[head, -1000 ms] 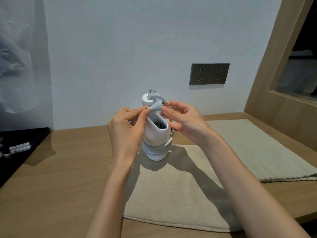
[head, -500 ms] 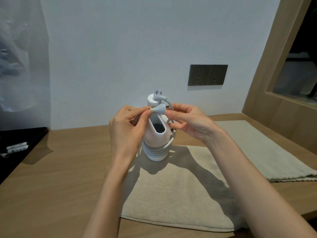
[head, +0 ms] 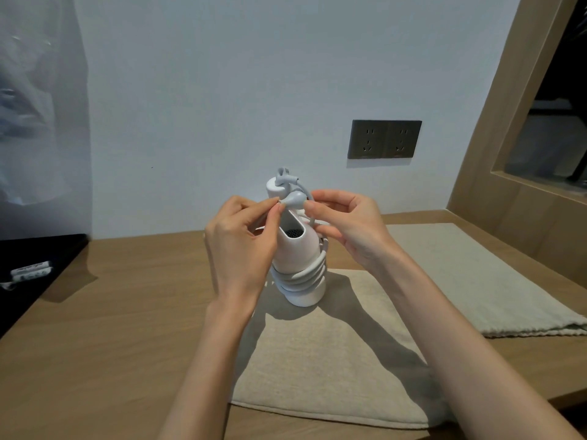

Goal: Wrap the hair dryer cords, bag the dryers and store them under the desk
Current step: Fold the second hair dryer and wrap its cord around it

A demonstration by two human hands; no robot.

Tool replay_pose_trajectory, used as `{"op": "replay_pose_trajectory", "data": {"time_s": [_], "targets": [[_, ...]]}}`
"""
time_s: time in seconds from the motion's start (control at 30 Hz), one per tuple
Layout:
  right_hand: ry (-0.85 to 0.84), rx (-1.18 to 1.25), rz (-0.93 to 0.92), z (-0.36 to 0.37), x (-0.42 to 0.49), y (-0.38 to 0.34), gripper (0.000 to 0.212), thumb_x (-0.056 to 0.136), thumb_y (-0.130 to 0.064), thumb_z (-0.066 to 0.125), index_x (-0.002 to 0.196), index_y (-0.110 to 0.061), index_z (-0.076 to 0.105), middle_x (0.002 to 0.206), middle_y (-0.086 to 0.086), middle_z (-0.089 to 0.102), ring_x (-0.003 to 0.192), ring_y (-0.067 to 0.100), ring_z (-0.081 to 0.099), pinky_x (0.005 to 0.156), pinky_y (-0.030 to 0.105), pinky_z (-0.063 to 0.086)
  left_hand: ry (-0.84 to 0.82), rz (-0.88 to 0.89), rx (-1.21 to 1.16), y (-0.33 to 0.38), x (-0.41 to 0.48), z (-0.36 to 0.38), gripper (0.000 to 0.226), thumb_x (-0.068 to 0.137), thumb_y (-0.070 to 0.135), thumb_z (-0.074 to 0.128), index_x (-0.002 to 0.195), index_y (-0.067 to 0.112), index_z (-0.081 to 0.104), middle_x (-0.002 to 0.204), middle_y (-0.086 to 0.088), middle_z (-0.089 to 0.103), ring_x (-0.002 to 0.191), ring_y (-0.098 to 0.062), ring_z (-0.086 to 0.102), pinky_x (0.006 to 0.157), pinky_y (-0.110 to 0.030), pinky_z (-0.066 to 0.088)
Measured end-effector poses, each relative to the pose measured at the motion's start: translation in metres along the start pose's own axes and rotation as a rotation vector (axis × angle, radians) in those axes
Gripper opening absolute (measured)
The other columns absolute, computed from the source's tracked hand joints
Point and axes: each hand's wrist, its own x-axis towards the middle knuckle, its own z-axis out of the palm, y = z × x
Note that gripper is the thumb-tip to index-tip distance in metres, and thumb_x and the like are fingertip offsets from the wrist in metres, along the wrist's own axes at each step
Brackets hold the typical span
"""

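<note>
1. At the far left a black tray [head: 41, 249] sits on the wooden desk [head: 127, 328] with small white sachets [head: 30, 272] on it. It is well apart from the work.
2. The left hand [head: 241, 249] is raised beside the dryer. Its thumb and forefinger are pressed together on the narrow tip of the grey plug end [head: 293, 200], and the other fingers are curled loosely below.
3. The white hair dryer [head: 297, 249] stands upright on a beige cloth [head: 317, 360] in the middle of the desk, between the two hands. The grey cord [head: 301, 277] is wound in neat turns around its lower body, and a loop rises to the top, where a grey clip or tie sits.
4. Handling, as I judge it: the dryer looks like light, hard, smooth plastic that is stiff but slippery, and standing on end it could tip easily. The cord is springy rubber and will want to unwind, so the free end is the part to control. The best hold is around the wound turns, which both gives grip and keeps the coils from slackening.
5. The right hand [head: 346, 227] has its thumb and forefinger closed on the wide end of the plug end, where the cord leaves it, with the remaining fingers curled near the dryer's body.
6. The beige cloth looks soft and limp. It may be a bag, but I cannot tell. A second folded one [head: 476, 281] lies to the right, below the wall socket [head: 384, 138].
</note>
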Motion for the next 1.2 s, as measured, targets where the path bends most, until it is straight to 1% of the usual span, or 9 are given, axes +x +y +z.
{"op": "replay_pose_trajectory", "data": {"time_s": [0.2, 0.4, 0.53, 0.67, 0.77, 0.87, 1.0, 1.1, 1.2], "targets": [[0.068, -0.229, -0.217, 0.010, -0.010, -0.001, 0.017, 0.084, -0.005, 0.070, 0.079, -0.020, 0.068, 0.070, -0.001, 0.067, 0.070, 0.019, 0.062, 0.076, 0.039, 0.056, -0.006, -0.089, -0.048, -0.001, 0.001, 0.001, 0.010, 0.081, 0.024, 0.073, 0.091, 0.026, 0.076, 0.068, -0.001, 0.063, 0.061, -0.012, 0.057, 0.061, -0.037, 0.051], [0.113, -0.423, -0.314, 0.011, -0.010, 0.002, 0.004, 0.086, -0.009, 0.068, 0.089, -0.011, 0.067, 0.076, 0.001, 0.066, 0.074, 0.021, 0.062, 0.082, 0.051, 0.054, -0.014, -0.023, -0.029, 0.002, 0.000, 0.000, 0.009, 0.081, 0.025, 0.071, 0.087, 0.026, 0.077, 0.062, 0.004, 0.055, 0.058, -0.007, 0.052, 0.055, -0.019, 0.042], [0.145, -0.544, -0.348, 0.011, -0.011, 0.001, 0.007, 0.086, -0.011, 0.067, 0.093, -0.011, 0.065, 0.079, -0.007, 0.063, 0.076, 0.011, 0.061, 0.078, 0.032, 0.055, 0.011, 0.017, 0.007, 0.004, -0.001, 0.002, 0.010, 0.080, 0.025, 0.071, 0.086, 0.021, 0.078, 0.060, 0.010, 0.050, 0.054, 0.004, 0.048, 0.055, -0.005, 0.030], [0.207, -0.625, -0.436, 0.014, -0.014, 0.003, 0.009, 0.086, -0.010, 0.067, 0.091, -0.017, 0.063, 0.084, -0.005, 0.064, 0.072, -0.004, 0.058, 0.069, 0.009, 0.046, 0.010, 0.023, -0.007, 0.008, -0.005, 0.005, 0.010, 0.080, 0.022, 0.072, 0.086, 0.019, 0.078, 0.060, 0.003, 0.061, 0.057, -0.008, 0.050, 0.054, -0.012, 0.036], [0.253, -0.657, -0.473, 0.017, -0.016, 0.004, 0.013, 0.085, -0.012, 0.068, 0.088, -0.022, 0.061, 0.079, -0.011, 0.063, 0.071, -0.006, 0.059, 0.070, 0.008, 0.046, 0.010, -0.032, -0.054, 0.010, -0.006, 0.006, 0.006, 0.079, 0.021, 0.075, 0.083, 0.020, 0.079, 0.062, 0.001, 0.066, 0.056, -0.012, 0.056, 0.055, -0.031, 0.047], [0.287, -0.610, -0.452, 0.018, -0.018, 0.002, 0.014, 0.083, -0.011, 0.071, 0.086, -0.022, 0.064, 0.072, -0.020, 0.061, 0.068, -0.010, 0.060, 0.067, 0.006, 0.046, -0.007, -0.144, -0.144, 0.013, -0.005, 0.005, 0.006, 0.078, 0.021, 0.078, 0.082, 0.024, 0.078, 0.065, 0.005, 0.069, 0.061, -0.012, 0.062, 0.059, -0.035, 0.050], [0.272, -0.517, -0.375, 0.016, -0.026, 0.001, 0.010, 0.080, -0.017, 0.076, 0.088, -0.017, 0.070, 0.077, -0.012, 0.070, 0.073, -0.001, 0.066, 0.075, 0.020, 0.055, -0.035, -0.251, -0.228, 0.019, -0.004, 0.003, 0.015, 0.076, 0.024, 0.080, 0.078, 0.037, 0.074, 0.068, 0.010, 0.071, 0.065, -0.009, 0.065, 0.064, -0.033, 0.052], [0.240, -0.426, -0.313, 0.013, -0.033, -0.001, 0.021, 0.077, -0.020, 0.079, 0.097, -0.014, 0.073, 0.087, -0.007, 0.074, 0.083, 0.004, 0.070, 0.083, 0.032, 0.057, -0.056, -0.342, -0.283, 0.018, -0.004, 0.003, 0.007, 0.074, 0.026, 0.082, 0.078, 0.030, 0.078, 0.071, 0.010, 0.073, 0.072, -0.007, 0.069, 0.068, -0.033, 0.055], [0.192, -0.330, -0.267, 0.012, -0.040, -0.005, 0.028, 0.075, -0.025, 0.080, 0.100, -0.015, 0.072, 0.098, -0.005, 0.073, 0.092, 0.004, 0.068, 0.086, 0.027, 0.055, -0.078, -0.406, -0.316, 0.017, -0.002, 0.002, 0.007, 0.074, 0.024, 0.081, 0.080, 0.028, 0.078, 0.074, 0.012, 0.073, 0.076, -0.003, 0.069, 0.070, -0.029, 0.056]]}}
